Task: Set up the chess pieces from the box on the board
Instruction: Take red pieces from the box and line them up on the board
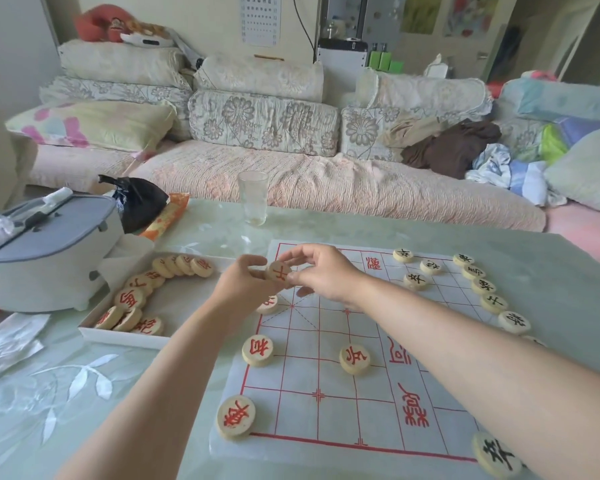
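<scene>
Where left hand (pixel 246 284) meets right hand (pixel 323 271), piece (pixel 279 270) pinched.

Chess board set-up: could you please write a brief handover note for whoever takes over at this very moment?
Left hand and right hand share a grip on one red piece over the board, near the box.
Done: black pieces stand along the right side; four placed red pieces on the left, one partly hidden.
Left: set down the held piece, then the boxed pieces.
</scene>
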Tool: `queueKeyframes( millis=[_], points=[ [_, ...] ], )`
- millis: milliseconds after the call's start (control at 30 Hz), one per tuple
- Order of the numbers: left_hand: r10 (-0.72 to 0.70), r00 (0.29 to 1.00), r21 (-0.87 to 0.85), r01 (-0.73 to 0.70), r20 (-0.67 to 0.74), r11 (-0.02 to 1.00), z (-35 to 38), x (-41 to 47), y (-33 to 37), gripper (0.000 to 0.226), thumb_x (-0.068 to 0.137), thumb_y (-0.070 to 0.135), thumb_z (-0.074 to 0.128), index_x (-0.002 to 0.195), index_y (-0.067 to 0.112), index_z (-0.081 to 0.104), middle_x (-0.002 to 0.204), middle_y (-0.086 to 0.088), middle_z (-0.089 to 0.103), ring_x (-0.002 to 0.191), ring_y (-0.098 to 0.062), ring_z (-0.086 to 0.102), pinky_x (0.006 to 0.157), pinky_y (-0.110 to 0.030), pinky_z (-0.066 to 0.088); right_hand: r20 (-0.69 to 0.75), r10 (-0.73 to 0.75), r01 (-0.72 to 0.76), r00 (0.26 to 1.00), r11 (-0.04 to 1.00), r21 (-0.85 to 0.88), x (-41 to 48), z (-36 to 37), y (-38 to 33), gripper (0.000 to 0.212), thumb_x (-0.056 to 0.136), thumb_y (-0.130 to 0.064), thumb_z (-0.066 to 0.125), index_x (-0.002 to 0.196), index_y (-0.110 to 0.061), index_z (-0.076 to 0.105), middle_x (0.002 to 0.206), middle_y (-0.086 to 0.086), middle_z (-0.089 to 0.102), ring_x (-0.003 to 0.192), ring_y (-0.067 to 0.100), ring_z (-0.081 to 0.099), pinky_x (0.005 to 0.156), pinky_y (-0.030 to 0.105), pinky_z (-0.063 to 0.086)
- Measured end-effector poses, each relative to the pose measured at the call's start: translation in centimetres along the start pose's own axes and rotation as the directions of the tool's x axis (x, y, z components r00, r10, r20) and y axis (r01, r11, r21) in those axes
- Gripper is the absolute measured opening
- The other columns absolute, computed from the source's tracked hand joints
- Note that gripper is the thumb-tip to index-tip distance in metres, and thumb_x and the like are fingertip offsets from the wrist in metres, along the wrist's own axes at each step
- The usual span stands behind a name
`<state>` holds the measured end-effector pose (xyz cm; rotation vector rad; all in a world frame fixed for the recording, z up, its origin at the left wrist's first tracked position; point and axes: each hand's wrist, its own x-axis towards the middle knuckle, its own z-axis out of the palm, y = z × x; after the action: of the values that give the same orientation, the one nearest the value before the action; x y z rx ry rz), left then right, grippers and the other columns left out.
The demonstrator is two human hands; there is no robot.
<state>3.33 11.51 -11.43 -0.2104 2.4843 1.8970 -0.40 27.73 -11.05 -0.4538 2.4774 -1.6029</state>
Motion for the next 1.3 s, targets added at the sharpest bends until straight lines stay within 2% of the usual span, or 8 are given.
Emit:
queueKeyframes(
  millis=[200, 333, 467, 533, 667, 900, 1067, 1300],
  points=[
    [0.003, 1.000, -0.135, 0.002, 0.030, 0.991, -2.0, -0.4, -0.2, 0.029, 0.077, 0.018, 0.079, 0.104, 0.010, 0.070, 0.085, -0.008, 0.075, 0.067, -0.014, 0.065, 0.070, -0.028, 0.057, 0.005, -0.077, 0.078, 0.997, 0.993, -0.086, 0.0, 0.8, -1.1, 0.041, 0.077, 0.000, 0.079, 0.110, -0.022, 0.068, 0.082, 0.001, 0.075, 0.070, 0.010, 0.066, 0.081, 0.029, 0.055],
    [0.088, 0.996, 0.140, -0.083, -0.030, 0.987, -2.0, 0.1, -0.8, 0.033, 0.084, 0.032, 0.071, 0.113, 0.017, 0.068, 0.094, 0.001, 0.074, 0.077, -0.011, 0.065, 0.068, -0.023, 0.050, 0.006, -0.093, 0.092, 0.996, 0.971, -0.221, 0.8, 1.8, -0.9, 0.037, 0.074, -0.010, 0.085, 0.106, -0.021, 0.069, 0.073, -0.013, 0.070, 0.059, -0.005, 0.058, 0.063, 0.015, 0.044],
    [0.246, 0.969, 0.724, -0.192, 0.031, 0.662, -1.8, 0.7, -2.5, 0.035, 0.092, 0.033, 0.053, 0.125, 0.029, 0.058, 0.122, 0.000, 0.059, 0.115, -0.023, 0.046, 0.092, -0.033, 0.040, -0.167, 0.003, -0.079, 0.986, 0.892, -0.445, 2.4, 1.7, 1.0, 0.034, 0.074, -0.027, 0.085, 0.102, -0.024, 0.067, 0.107, -0.010, 0.060, 0.095, 0.007, 0.056, 0.072, 0.023, 0.036],
    [0.250, 0.959, 0.815, -0.252, 0.137, 0.522, -1.6, 0.8, -3.1, 0.032, 0.092, 0.031, 0.049, 0.122, 0.034, 0.060, 0.126, 0.002, 0.055, 0.119, -0.023, 0.040, 0.097, -0.034, 0.034, -0.200, 0.045, -0.137, 0.979, 0.870, -0.474, 3.2, 1.8, 2.2, 0.031, 0.073, -0.032, 0.085, 0.097, -0.024, 0.065, 0.109, -0.007, 0.062, 0.103, 0.014, 0.058, 0.075, 0.025, 0.039],
    [0.222, 0.950, 0.854, -0.297, 0.220, 0.427, -1.5, 1.0, -3.4, 0.038, 0.090, 0.023, 0.048, 0.122, 0.039, 0.061, 0.128, 0.004, 0.051, 0.120, -0.021, 0.034, 0.099, -0.033, 0.026, -0.194, 0.060, -0.152, 0.979, 0.850, -0.504, 4.6, 2.8, 2.9, 0.032, 0.071, -0.037, 0.084, 0.094, -0.026, 0.064, 0.104, -0.009, 0.063, 0.102, 0.014, 0.060, 0.083, 0.028, 0.046],
    [0.216, 0.948, 0.856, -0.307, 0.235, 0.416, -1.4, 1.3, -3.2, 0.035, 0.091, 0.023, 0.048, 0.121, 0.038, 0.060, 0.123, 0.002, 0.052, 0.119, -0.022, 0.033, 0.098, -0.033, 0.029, -0.170, 0.052, -0.148, 0.984, 0.772, -0.618, 5.5, 4.3, 2.8, 0.024, 0.080, -0.048, 0.070, 0.093, -0.028, 0.068, 0.106, -0.011, 0.065, 0.094, 0.014, 0.057, 0.074, 0.028, 0.039],
    [0.217, 0.950, 0.812, -0.307, 0.226, 0.497, -1.6, 1.5, -3.5, 0.033, 0.091, 0.029, 0.050, 0.122, 0.036, 0.062, 0.126, 0.001, 0.051, 0.121, -0.023, 0.033, 0.099, -0.034, 0.031, -0.165, 0.017, -0.121, 0.986, 0.749, -0.652, 5.6, 4.3, 2.0, 0.017, 0.091, -0.034, 0.055, 0.087, -0.029, 0.070, 0.111, -0.006, 0.061, 0.101, 0.019, 0.059, 0.081, 0.032, 0.045],
    [0.259, 0.963, 0.776, -0.223, 0.080, 0.590, -5.7, 2.3, -3.9, 0.029, 0.087, 0.029, 0.056, 0.115, 0.036, 0.059, 0.119, 0.002, 0.055, 0.119, -0.023, 0.043, 0.102, -0.036, 0.036, -0.077, -0.122, 0.059, 0.990, 0.827, -0.559, 4.8, 7.3, -1.8, 0.013, 0.089, -0.027, 0.058, 0.092, -0.035, 0.067, 0.104, -0.012, 0.064, 0.092, 0.011, 0.060, 0.073, 0.028, 0.043]
  ],
)
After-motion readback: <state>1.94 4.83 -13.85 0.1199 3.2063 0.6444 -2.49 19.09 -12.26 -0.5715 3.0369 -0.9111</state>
